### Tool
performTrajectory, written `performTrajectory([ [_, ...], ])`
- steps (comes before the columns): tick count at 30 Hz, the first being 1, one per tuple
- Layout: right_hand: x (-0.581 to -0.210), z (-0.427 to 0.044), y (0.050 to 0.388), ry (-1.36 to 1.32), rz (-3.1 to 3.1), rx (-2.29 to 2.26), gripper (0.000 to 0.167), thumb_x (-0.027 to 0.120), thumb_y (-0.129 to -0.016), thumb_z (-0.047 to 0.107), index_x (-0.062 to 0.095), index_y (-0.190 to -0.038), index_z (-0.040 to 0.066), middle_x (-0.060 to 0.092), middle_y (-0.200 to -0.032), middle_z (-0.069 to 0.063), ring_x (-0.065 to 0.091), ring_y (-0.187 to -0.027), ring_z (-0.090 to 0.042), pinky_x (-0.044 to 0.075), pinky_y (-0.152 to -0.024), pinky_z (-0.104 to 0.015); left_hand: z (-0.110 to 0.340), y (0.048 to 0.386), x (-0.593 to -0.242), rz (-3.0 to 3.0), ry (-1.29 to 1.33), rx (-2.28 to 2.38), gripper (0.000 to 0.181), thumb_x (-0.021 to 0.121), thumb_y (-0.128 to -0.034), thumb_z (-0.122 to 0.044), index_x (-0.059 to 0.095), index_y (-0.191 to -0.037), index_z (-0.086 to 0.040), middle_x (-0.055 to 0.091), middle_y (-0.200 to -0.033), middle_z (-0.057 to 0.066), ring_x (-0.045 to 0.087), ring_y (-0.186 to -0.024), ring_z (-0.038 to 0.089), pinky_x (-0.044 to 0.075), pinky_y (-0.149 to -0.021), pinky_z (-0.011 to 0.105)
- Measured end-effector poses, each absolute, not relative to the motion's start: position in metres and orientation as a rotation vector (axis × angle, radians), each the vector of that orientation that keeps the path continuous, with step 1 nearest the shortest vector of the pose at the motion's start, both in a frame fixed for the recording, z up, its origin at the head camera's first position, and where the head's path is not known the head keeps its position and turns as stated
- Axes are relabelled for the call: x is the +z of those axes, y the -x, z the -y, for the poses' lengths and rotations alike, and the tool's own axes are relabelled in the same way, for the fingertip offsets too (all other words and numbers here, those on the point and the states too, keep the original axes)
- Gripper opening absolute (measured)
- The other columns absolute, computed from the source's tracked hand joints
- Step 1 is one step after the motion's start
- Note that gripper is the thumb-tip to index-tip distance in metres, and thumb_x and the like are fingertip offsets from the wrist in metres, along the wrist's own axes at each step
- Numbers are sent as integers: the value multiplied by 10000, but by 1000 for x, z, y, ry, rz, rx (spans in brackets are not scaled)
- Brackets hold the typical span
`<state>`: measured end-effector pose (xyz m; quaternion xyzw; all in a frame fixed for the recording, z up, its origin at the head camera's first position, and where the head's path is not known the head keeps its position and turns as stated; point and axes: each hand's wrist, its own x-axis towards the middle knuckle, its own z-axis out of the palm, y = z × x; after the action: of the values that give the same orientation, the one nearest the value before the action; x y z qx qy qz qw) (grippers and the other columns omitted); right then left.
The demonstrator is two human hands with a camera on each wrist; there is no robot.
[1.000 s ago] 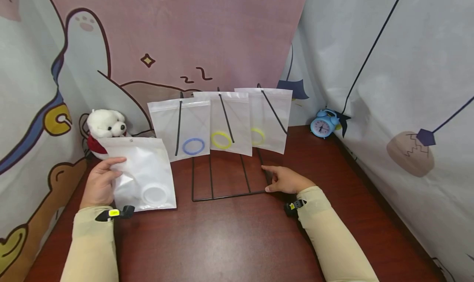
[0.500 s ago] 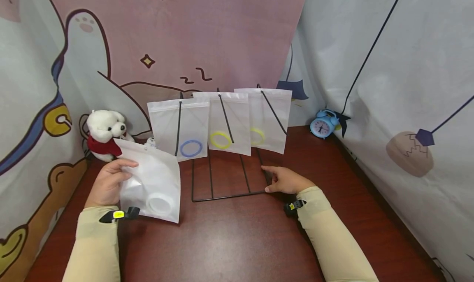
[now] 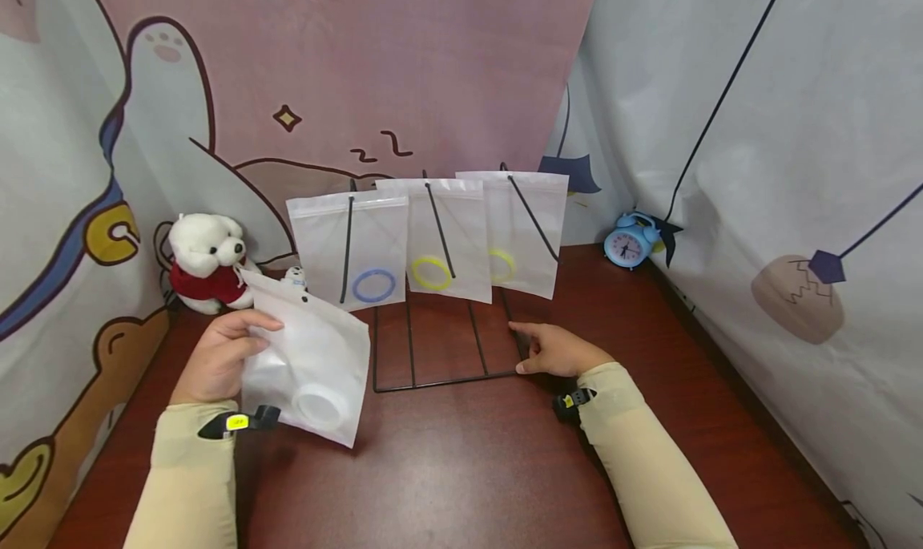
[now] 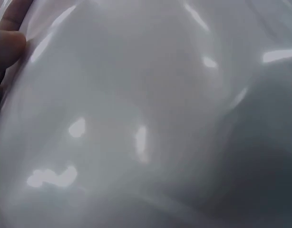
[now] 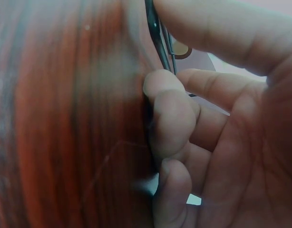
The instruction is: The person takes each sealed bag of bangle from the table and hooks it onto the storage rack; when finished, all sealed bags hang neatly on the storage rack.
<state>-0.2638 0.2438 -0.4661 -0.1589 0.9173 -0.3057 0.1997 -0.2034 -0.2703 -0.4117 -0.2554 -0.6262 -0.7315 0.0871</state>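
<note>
My left hand (image 3: 227, 357) pinches the left edge of a white zip bag (image 3: 328, 337), tilted above the table, with a pale ring showing low inside and a small hole near its top. The bag fills most of the left wrist view, beside my fingertips (image 4: 8, 47). Low at the front right corner of a black wire rack (image 3: 447, 382), my right hand (image 3: 562, 350) grips the wire between thumb and curled fingers. Three white bags hang on the rack's prongs: a left bag (image 3: 313, 244) with a blue ring, a middle bag (image 3: 461, 220) and a right bag (image 3: 541, 204) with yellow rings.
A white plush bear (image 3: 205, 248) in red sits behind my left hand, with a small white figure (image 3: 294, 276) beside it. At the back right stands a blue alarm clock (image 3: 627, 247). Printed cloth (image 3: 433, 68) walls the brown table (image 3: 433, 477).
My left hand has carried its bag rightward and slightly nearer, turning it so its lower right corner dips; more of the bear shows. My right hand stays on the rack.
</note>
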Motion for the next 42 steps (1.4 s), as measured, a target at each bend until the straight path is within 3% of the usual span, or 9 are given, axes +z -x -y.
performTrajectory([
  [10, -466, -244, 264, 438, -2552, -871, 856, 839, -916, 182, 386, -1641, 131, 598, -758, -37, 523, -678, -161, 430, -607, -316, 258, 195, -397, 1905, 957, -2155, 521, 410, -860, 262, 802, -1064, -14, 774, -1072, -26, 662, -981, 118, 473, -843, 238],
  [22, -466, -244, 264, 440, -2551, -884, 859, 840, -915, 180, 386, -1641, 122, 603, -766, -43, 529, -683, -166, 436, -603, -318, 246, 186, -388, 2067, 840, -2056, 597, 389, -901, 255, 815, -1100, -113, 749, -1129, -35, 618, -1102, 135, 445, -944, 252],
  [30, -466, -244, 264, 442, -2552, -885, 856, 838, -917, 182, 385, -1641, 120, 597, -761, -38, 525, -681, -164, 433, -603, -318, 245, 188, -387, 2138, 841, -1991, 396, 458, -937, 191, 768, -1120, 25, 761, -1152, -42, 629, -1090, 138, 451, -937, 255],
  [42, -466, -244, 264, 450, -2557, -863, 855, 836, -919, 190, 384, -1641, 121, 608, -777, -38, 533, -689, -164, 442, -609, -318, 243, 183, -384, 2171, 756, -2016, 436, 467, -957, 171, 793, -1135, -56, 738, -1167, -31, 601, -1130, 152, 443, -947, 264],
])
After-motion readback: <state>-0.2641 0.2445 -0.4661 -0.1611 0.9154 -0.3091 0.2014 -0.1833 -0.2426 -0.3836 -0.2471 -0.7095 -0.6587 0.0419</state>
